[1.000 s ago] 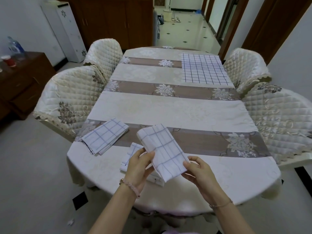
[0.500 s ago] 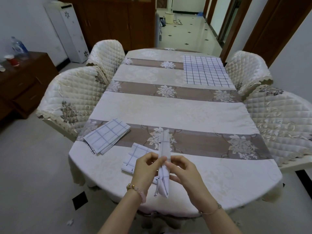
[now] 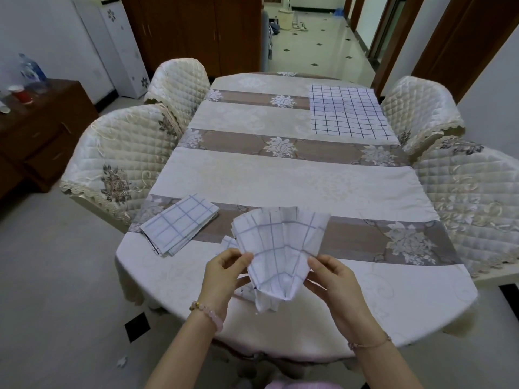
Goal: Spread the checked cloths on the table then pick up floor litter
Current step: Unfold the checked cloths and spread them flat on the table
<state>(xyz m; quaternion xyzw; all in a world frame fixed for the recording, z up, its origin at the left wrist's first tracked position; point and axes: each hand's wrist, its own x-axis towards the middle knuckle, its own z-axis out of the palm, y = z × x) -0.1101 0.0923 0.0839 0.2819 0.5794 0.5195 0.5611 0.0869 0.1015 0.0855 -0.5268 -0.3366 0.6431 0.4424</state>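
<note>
A white checked cloth [image 3: 279, 245], partly unfolded and fanning open, hangs just above the near end of the table [image 3: 295, 178]. My left hand [image 3: 226, 272] pinches its left edge and my right hand [image 3: 334, 282] pinches its right edge. Beneath it a folded checked cloth [image 3: 228, 242] is mostly hidden. Another folded checked cloth [image 3: 179, 223] lies at the near left of the table. A spread checked cloth [image 3: 348, 110] lies flat at the far right. A small white scrap of litter [image 3: 122, 362] lies on the floor at the lower left.
Quilted cream chairs flank the table, two on the left [image 3: 118, 161] and two on the right [image 3: 471, 197]. A dark wooden sideboard [image 3: 36, 130] with a bottle and cups stands at the left. A tiled hallway [image 3: 317, 43] opens beyond the table.
The cloth in my hands went from a flat fold to a narrow strip and now fans open wide. My hands have moved apart along its edges.
</note>
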